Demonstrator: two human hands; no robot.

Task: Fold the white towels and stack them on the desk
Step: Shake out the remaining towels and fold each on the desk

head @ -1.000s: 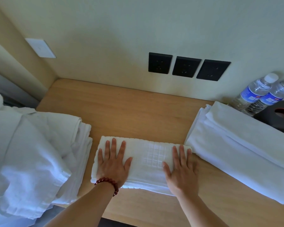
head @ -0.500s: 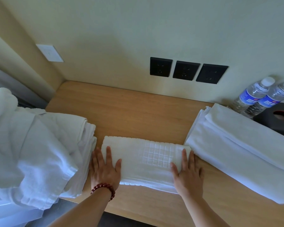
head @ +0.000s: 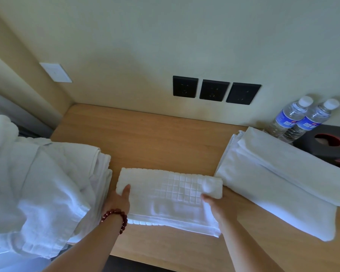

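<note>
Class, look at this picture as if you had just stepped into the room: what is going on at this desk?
A person is folding white towels on a wooden desk. Both hands grip the ends of a folded waffle-patterned towel in the middle: the left hand at its left end, the right hand at its right end. A stack of folded towels lies to the right, a loose heap of white laundry to the left. Two water bottles stand against the wall.

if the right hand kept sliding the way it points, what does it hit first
The right hand grips the small towel's right end, pointing away toward the wall. Straight on looks like bare desk, though the towel stack lies close on its right; depth unclear.
</note>
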